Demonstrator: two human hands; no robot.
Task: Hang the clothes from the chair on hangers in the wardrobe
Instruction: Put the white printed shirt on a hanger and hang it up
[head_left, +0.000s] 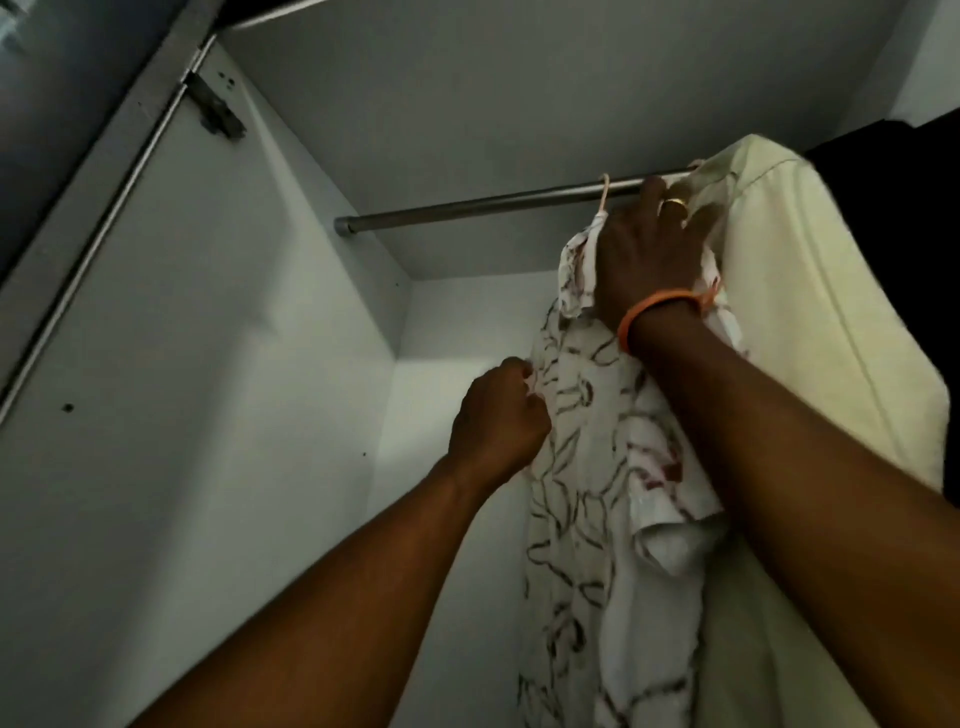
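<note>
A white garment with dark line patterns and red patches (587, 467) hangs in the wardrobe from a pale hanger hook (604, 193) looped over the metal rail (467, 205). My right hand (649, 254), with a ring and an orange wristband, reaches up to the garment's collar just under the rail; its fingers curl around the top of the hanger or cloth there. My left hand (496, 421) pinches the garment's left edge lower down. A cream garment (810, 312) hangs right beside it, touching it.
The white wardrobe side wall (208, 364) stands to the left, with the open door and its hinge (215, 109) at the upper left. A shelf underside (467, 104) lies above the rail. Something dark (893, 218) hangs at the far right.
</note>
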